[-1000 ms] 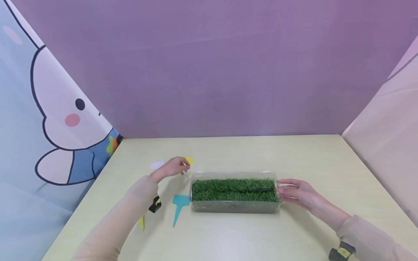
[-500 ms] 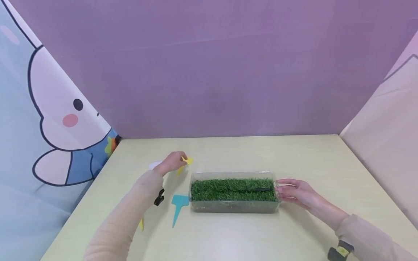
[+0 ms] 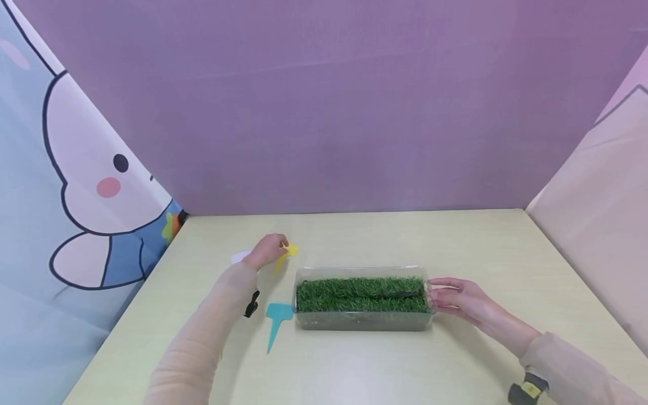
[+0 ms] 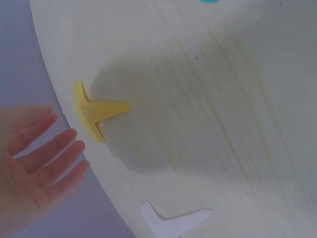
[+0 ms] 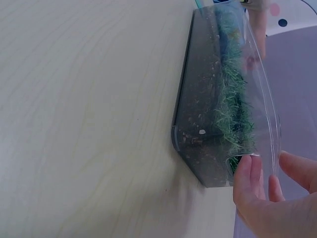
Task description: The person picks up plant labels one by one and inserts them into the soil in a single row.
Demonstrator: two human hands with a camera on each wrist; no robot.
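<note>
A plain yellow marker [image 4: 91, 111], a white marker [image 4: 171, 226] and a turquoise marker [image 3: 278, 313] are seen. Deep green is shown by the grass [image 3: 354, 287], and a clear container [image 3: 361, 322] is tinted grey along its base. The table [image 3: 364, 371] is patterned with pale cream wood grain. The backdrop [image 3: 344, 107] is coloured purple; the left cloth [image 3: 30, 326] is printed with a black-outlined white cartoon figure [image 3: 91, 169] on light blue; the sleeves [image 3: 210, 326] are coloured beige

The table [image 3: 471, 242] bears a planter [image 3: 364, 322], teal tag [image 3: 279, 311], white tag [image 4: 171, 225], perhaps yellow tag [image 4: 90, 111].
</note>
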